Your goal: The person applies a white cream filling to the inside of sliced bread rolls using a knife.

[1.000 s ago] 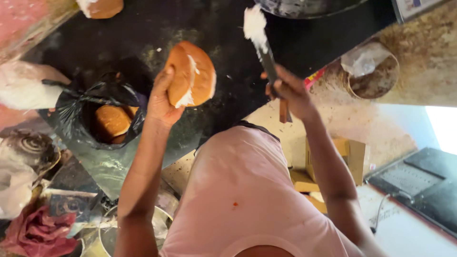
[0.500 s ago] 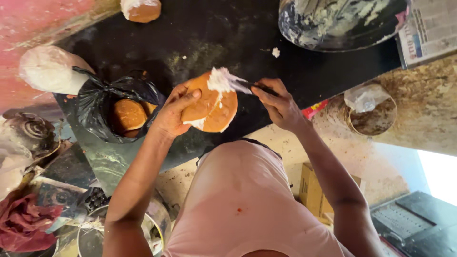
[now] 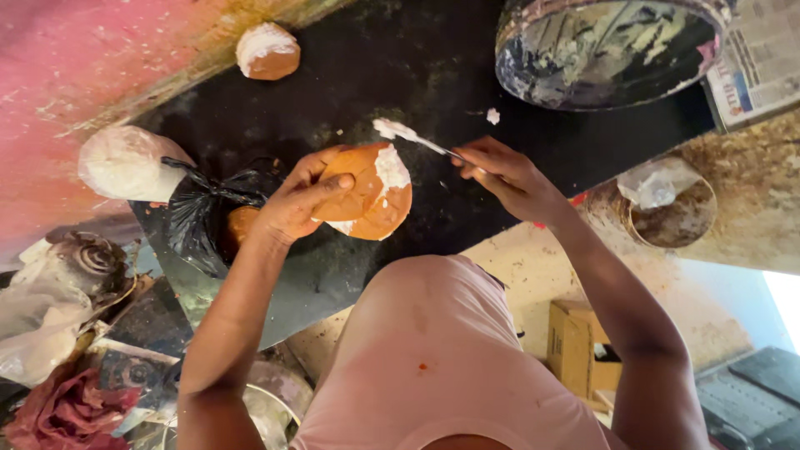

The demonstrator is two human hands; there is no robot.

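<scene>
My left hand (image 3: 293, 200) grips a round brown bun (image 3: 367, 193) over the black counter (image 3: 417, 67); white cream is smeared along the bun's right edge. My right hand (image 3: 504, 173) holds a thin knife (image 3: 408, 136) whose blade carries white cream just above the bun, not touching it. A black plastic bag (image 3: 200, 218) with another bun inside lies left of my left hand.
A large metal bowl (image 3: 608, 50) smeared with cream sits at the top right. A cream-topped bun (image 3: 267, 52) lies at the counter's far side. A white wrapped lump (image 3: 125, 162) is left; newspaper (image 3: 754, 58), a round tin (image 3: 671, 208) and a cardboard box (image 3: 579, 346) are right.
The knife has come down from high above to the bun, spread cream on it, and now lifts just off the bun's top edge. The bun stays in my left hand.
</scene>
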